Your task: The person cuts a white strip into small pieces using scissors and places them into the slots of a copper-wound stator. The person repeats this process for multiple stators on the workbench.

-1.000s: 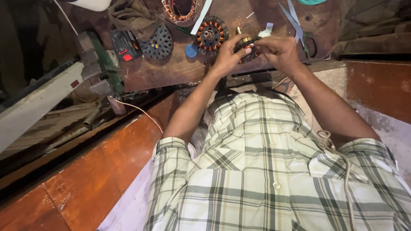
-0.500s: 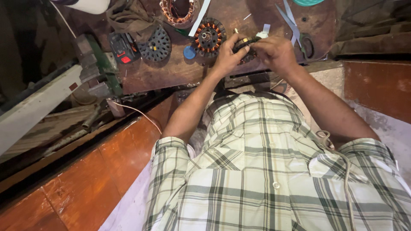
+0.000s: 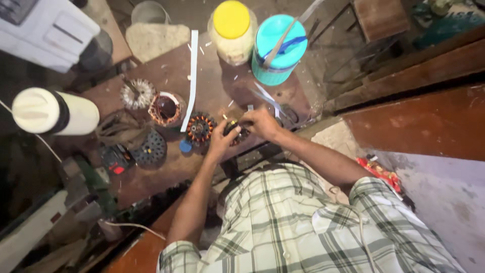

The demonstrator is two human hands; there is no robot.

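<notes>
Seen from the head camera, both hands meet over the near edge of a worn brown wooden workbench (image 3: 212, 76). The left hand (image 3: 221, 141) and right hand (image 3: 262, 123) are closed together around a small round dark motor part with copper windings (image 3: 235, 132), partly hidden by the fingers. Just left of it lies a round copper-wound stator with orange slots (image 3: 200, 127). A teal plastic tub (image 3: 279, 48) and a yellow-lidded jar (image 3: 232, 31) stand farther back.

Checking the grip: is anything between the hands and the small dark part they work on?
Nothing visible. The left hand and right hand both touch the small dark part directly, above the brown table.
</notes>
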